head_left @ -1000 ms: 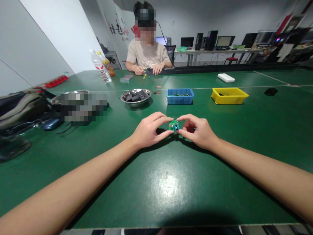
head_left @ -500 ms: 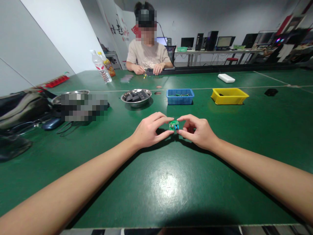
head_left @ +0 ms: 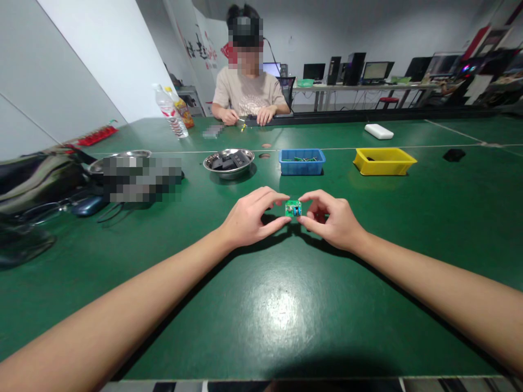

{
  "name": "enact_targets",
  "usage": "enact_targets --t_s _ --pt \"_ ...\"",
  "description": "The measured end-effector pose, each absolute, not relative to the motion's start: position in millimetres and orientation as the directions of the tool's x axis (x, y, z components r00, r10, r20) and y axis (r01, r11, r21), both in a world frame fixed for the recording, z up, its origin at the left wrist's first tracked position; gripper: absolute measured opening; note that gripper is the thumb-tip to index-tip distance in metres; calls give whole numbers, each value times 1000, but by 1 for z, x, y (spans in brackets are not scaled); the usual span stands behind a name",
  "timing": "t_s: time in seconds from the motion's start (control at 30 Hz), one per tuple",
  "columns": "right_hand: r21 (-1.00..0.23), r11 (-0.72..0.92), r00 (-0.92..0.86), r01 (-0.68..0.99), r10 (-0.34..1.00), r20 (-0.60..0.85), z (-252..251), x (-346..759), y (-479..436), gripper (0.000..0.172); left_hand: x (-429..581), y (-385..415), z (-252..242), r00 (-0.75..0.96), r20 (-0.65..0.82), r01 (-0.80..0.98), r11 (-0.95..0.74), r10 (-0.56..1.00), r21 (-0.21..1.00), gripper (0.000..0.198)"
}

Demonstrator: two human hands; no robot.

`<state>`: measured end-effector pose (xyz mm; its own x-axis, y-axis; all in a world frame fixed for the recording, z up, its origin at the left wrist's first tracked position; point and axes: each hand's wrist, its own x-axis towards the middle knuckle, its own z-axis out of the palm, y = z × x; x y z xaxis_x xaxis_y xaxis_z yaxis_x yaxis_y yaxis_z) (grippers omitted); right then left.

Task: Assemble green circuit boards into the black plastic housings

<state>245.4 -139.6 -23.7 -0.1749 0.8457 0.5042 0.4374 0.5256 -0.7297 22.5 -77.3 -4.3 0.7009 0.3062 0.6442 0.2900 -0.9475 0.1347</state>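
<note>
A small green circuit board (head_left: 293,208) with blue and metallic parts on its face is held up between my two hands, above the green table (head_left: 261,283). My left hand (head_left: 256,216) pinches its left side, index finger at the top edge and thumb at the bottom. From the other side, my right hand (head_left: 333,219) grips the right edge in the same way, thumb below and index finger above. Beyond the hands stands a blue bin (head_left: 302,167) with several green boards in it.
Left of the blue bin is a steel bowl (head_left: 229,172) of black plastic parts; to the right, a yellow bin (head_left: 384,167) holds something dark. A white box (head_left: 379,132) and a black piece (head_left: 454,155) lie farther right. Bottles (head_left: 175,117) and a seated person (head_left: 250,90) are across the table.
The circuit board has shifted very slightly to the right between my fingers. Both hands hold nearly the same position. Across the table, the other person's hand has moved a little.
</note>
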Motion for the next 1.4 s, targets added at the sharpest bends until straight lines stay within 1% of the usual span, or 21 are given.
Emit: enact_targets --t_s 0.33,0.47,0.57,0.7,0.8,0.9,1.03,1.17,1.3,1.4 --pt "-734 515 -176 443 853 491 -25 246 -138 29 23 -77 -5 706 642 294 -949 298 118 26" --pt "-763 492 -170 419 868 466 -26 247 -137 29 23 -76 -6 709 640 301 -947 298 107 25" --pt "-823 441 -148 358 897 416 -28 246 -136 31 23 -75 -6 707 646 299 -949 288 95 25" --pt "-921 335 -106 200 942 319 -28 243 -135 32 24 -74 -7 676 688 294 -953 265 78 20" --pt "-958 259 -96 119 964 249 -26 241 -135 32 24 -74 -8 656 716 287 -956 238 55 13" --pt "-973 209 -117 93 973 198 -23 240 -135 33 24 -74 -8 662 717 275 -961 219 39 12" --pt "-973 204 -140 103 972 189 -21 240 -134 34 24 -75 -7 699 677 272 -961 232 48 14" --pt "-954 237 -163 185 964 208 -21 241 -134 34 26 -76 -7 714 652 283 -957 256 66 15" --pt "-897 309 -222 315 943 247 -21 242 -134 45 28 -77 -10 710 650 280 -955 272 94 12" --pt "-892 314 -236 325 941 245 -22 243 -134 49 28 -77 -11 712 641 280 -953 285 113 13"
